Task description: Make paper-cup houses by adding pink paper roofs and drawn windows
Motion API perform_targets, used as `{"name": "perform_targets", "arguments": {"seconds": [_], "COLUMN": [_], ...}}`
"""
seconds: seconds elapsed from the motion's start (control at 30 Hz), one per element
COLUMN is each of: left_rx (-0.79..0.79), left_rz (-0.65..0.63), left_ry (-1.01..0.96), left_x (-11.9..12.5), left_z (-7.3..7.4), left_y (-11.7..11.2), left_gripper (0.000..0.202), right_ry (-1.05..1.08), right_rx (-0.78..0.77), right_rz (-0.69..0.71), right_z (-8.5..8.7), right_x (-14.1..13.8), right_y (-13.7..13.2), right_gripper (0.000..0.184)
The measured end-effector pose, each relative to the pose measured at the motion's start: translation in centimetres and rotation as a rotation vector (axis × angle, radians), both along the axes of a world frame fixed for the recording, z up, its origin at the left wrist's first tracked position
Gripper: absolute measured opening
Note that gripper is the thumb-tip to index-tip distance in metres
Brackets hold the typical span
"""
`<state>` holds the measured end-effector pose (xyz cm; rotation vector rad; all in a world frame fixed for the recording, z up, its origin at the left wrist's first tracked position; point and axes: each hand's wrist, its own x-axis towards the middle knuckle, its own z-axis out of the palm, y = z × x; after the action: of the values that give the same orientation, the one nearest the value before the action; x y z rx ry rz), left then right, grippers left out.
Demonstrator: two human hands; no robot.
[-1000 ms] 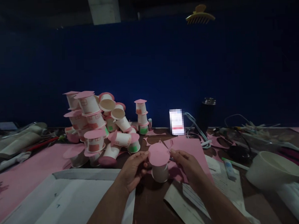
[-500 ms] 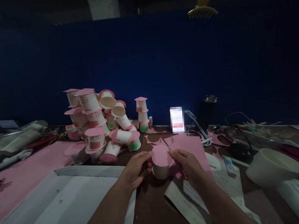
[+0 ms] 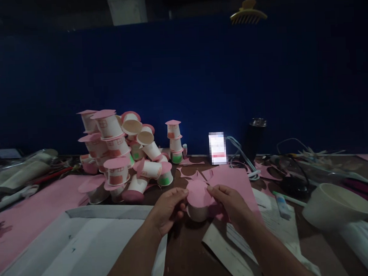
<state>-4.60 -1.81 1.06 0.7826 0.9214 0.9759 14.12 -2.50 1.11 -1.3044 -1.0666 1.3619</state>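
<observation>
A round pink paper disc [image 3: 199, 192] lies across the top of a small white paper cup [image 3: 197, 213] standing upside down or upright, I cannot tell which, on the dark table. My left hand [image 3: 168, 208] pinches the disc's left edge between thumb and forefinger. At the opposite edge, my right hand [image 3: 226, 201] grips it the same way. Behind my left hand stand and lie several pink-topped paper cups [image 3: 117, 172], some stacked, with windows and doors drawn on them. A separate tower of such cups [image 3: 175, 141] rises farther back.
A pink sheet [image 3: 235, 184] and papers [image 3: 234, 249] lie by my right arm. A white tray [image 3: 114, 212] sits left. Farther right are a glue tube [image 3: 283, 207], a large white cup [image 3: 333, 204] and a dark bottle [image 3: 257, 139]. A lit phone [image 3: 218, 148] stands behind.
The disc's near edge sits slightly lower over the cup, with both hands still at its sides. Otherwise the scene looks nearly the same.
</observation>
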Motion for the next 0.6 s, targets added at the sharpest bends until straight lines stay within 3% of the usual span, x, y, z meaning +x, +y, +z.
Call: {"name": "perform_targets", "arguments": {"seconds": [0.6], "left_rx": [-0.011], "left_rz": [0.028], "left_ry": [0.028], "left_x": [0.16], "left_z": [-0.17], "left_y": [0.02], "left_gripper": [0.026], "right_ry": [-0.103], "right_rx": [-0.010], "right_rz": [-0.008], "right_z": [-0.22], "right_x": [-0.07], "right_y": [0.19], "right_gripper": [0.041]}}
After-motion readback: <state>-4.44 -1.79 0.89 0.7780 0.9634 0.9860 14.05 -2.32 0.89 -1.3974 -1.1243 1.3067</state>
